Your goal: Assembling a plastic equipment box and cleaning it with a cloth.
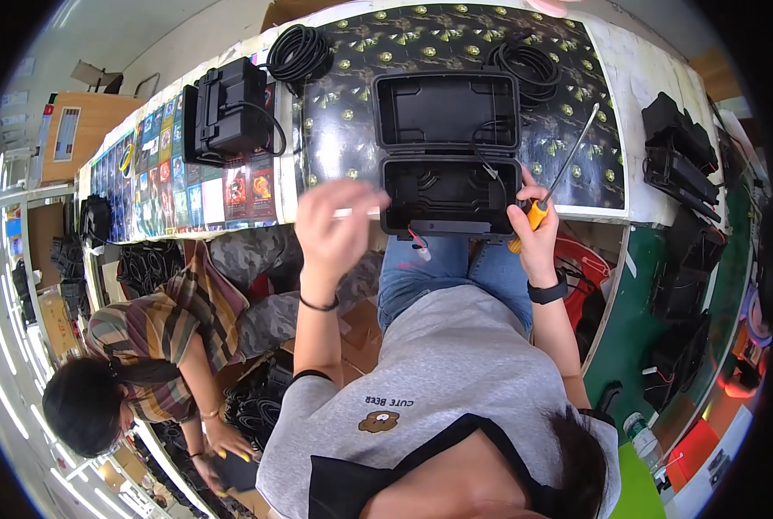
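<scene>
A black plastic case (449,227) lies open in front of me at the table's near edge, its lid (446,76) hinged back on the far side. Black wire crosses its right part, and a red and black wire with a white connector (423,254) hangs over its near side. My right hand (538,238) is closed round the yellow handle of a screwdriver (568,160), whose shaft points up and away to the right. This hand is also against the case's right side. Just left of the case is my left hand (339,229), smeared by motion, so its fingers are unclear.
Coiled black cables (299,54) sit at the far side of the table. Another black case (230,111), closed, stands on the left. Several black cases (680,160) line the right side. A person (157,346) at lower left handles a dark flat piece.
</scene>
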Demonstrator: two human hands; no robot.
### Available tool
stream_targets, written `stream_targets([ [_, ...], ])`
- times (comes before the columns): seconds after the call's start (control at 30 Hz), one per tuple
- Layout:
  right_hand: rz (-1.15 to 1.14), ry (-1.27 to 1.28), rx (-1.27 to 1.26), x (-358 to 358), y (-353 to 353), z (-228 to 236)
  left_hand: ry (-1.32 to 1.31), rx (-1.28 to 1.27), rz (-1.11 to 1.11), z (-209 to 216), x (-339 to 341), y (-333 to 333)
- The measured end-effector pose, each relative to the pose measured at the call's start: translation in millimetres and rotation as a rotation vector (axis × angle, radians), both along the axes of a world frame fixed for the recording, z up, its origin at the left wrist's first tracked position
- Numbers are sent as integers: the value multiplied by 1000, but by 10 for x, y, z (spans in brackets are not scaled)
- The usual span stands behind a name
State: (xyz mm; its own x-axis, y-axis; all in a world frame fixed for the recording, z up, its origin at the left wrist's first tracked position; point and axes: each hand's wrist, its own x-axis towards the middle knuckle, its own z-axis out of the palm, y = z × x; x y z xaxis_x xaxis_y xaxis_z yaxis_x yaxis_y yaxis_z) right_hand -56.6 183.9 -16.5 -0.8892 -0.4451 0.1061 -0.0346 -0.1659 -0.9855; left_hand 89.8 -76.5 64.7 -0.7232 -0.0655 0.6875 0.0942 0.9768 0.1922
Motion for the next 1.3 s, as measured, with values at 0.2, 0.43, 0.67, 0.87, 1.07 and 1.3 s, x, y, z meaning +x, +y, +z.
stream_targets([
  [0.2,-8,-58,22,-15,-48,78,-358,-428,-314,-389,290,406],
  [0.43,-15,-38,102,-46,-50,114,-337,-526,-356,-535,111,219],
  [0.67,-27,-64,128,-62,-49,125,-143,-517,-550,-416,18,105],
  [0.87,-32,17,125,-80,-71,166,3,33,-449,-172,-117,199],
  [1.07,-39,14,98,-69,-74,124,-343,142,-131,99,-215,163],
  [1.3,-35,24,93,-63,-91,140,-579,87,-257,36,-621,218],
])
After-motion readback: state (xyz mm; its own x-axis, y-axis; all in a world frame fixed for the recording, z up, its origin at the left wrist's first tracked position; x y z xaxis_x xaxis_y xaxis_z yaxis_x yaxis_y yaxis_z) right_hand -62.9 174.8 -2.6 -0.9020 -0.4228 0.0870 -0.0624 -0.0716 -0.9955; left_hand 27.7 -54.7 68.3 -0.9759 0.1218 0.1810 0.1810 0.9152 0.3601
